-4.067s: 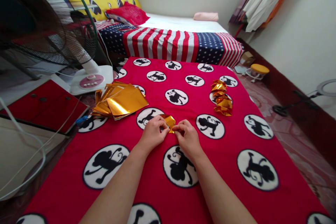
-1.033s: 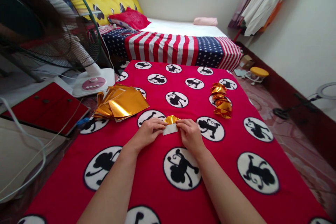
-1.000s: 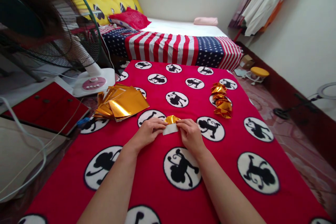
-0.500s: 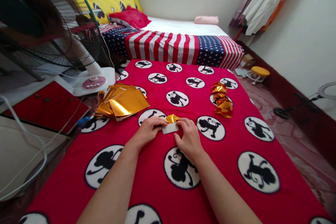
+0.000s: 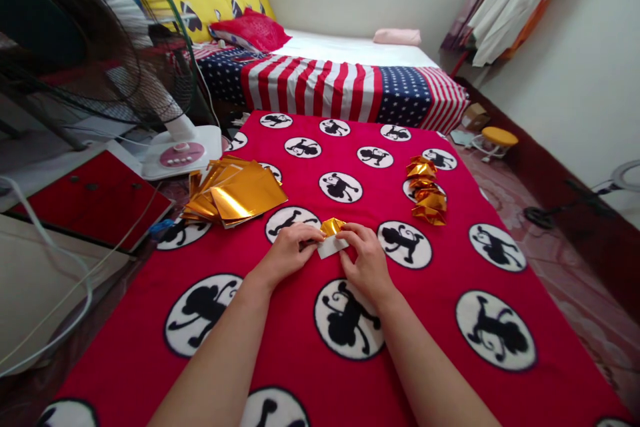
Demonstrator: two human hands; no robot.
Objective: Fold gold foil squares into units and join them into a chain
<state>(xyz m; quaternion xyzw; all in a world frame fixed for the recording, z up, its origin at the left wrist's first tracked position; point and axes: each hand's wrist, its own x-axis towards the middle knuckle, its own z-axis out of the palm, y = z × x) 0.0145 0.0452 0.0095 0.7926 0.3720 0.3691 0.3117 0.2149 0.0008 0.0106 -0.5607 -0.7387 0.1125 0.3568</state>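
Observation:
Between my hands is a partly folded sheet of gold foil paper (image 5: 332, 227), its gold side bulging at the back and a white flap showing toward me. My left hand (image 5: 295, 248) pinches its left end with thumb and fingers. At the right end, my right hand (image 5: 367, 255) grips it the same way, fingers over the gold part and thumb by the white flap. A fanned stack of flat gold foil sheets (image 5: 250, 192) lies to the left. Off to the right, several folded gold foil pieces (image 5: 429, 197) sit in a row.
A red cloth (image 5: 415, 320) with monkey circles covers the table. At the left, a spinning fan (image 5: 183, 147) stands beside a red-topped cabinet (image 5: 95, 197). Behind the table is a bed with a striped and starred cover (image 5: 320, 88). A yellow stool (image 5: 500, 137) is on the floor at right.
Both hands and the folded paper have shifted slightly right in view. The white flap is tilted more, its right side higher. The stack and the row have not been disturbed.

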